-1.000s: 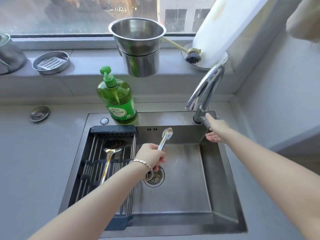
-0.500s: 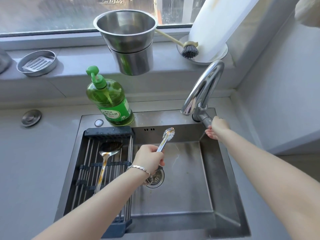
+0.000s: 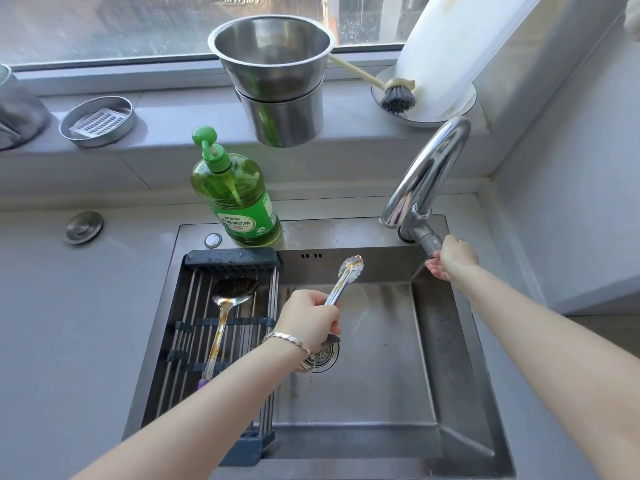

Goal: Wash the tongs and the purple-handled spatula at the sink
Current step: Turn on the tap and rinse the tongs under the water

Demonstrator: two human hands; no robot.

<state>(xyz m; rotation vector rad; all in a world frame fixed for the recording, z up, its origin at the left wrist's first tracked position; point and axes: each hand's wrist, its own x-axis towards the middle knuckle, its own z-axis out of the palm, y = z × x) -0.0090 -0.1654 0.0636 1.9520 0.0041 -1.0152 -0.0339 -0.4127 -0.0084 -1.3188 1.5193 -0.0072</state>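
My left hand [image 3: 310, 320] grips the steel tongs [image 3: 344, 278] over the sink basin [image 3: 381, 358], their closed greasy tips pointing toward the back wall. My right hand [image 3: 452, 259] holds the lever of the chrome faucet [image 3: 429, 174] at the sink's back right corner. No water stream shows from the spout. The spatula [image 3: 228, 299] lies on the roll-up drying rack [image 3: 194, 341] over the sink's left side, bowl toward the back; its purple handle end [image 3: 202, 383] peeks out beside my left forearm.
A green dish soap bottle [image 3: 235, 199] stands on the sink's back rim. On the windowsill sit stacked steel pots [image 3: 277, 84], a dish brush [image 3: 398, 97], a white board [image 3: 450, 46] and a round steel soap dish [image 3: 97, 121]. The drain strainer [image 3: 323, 358] lies under my left wrist.
My right hand slid down onto the faucet lever. The tongs stay held in nearly the same place; the view has shifted slightly.
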